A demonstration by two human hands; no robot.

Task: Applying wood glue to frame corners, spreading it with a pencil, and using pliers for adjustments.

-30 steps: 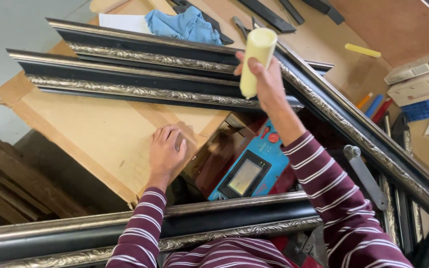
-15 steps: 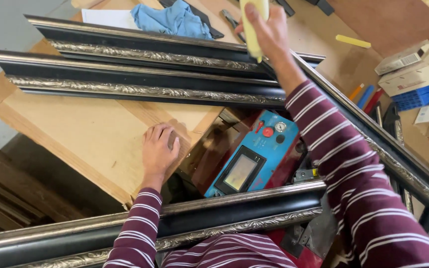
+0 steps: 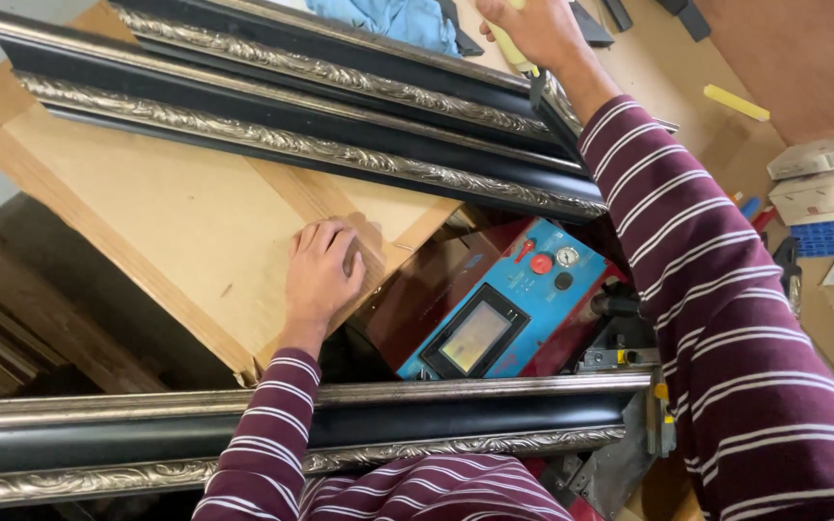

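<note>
My left hand [image 3: 320,275] rests palm down, fingers curled, on a tan board [image 3: 166,222] near its right corner. My right hand [image 3: 531,29] reaches far forward at the top edge and grips a pale yellow bottle [image 3: 514,48], only its lower end showing. The bottle sits just above the far end of black and silver ornate frame mouldings [image 3: 320,145] lying across the board. Another black and silver moulding [image 3: 417,425] runs across in front of me, over my striped sleeves.
A blue and red machine with a small screen [image 3: 499,309] sits below the mouldings. A blue cloth [image 3: 393,17] lies at the top. Boxes [image 3: 822,183], a yellow stick [image 3: 736,101] and coloured markers lie at right. Stacked wood [image 3: 2,328] is at left.
My right hand has carried the yellow bottle forward and up, from above the mouldings toward the top edge of view. The view has tilted down. My left hand has stayed on the board.
</note>
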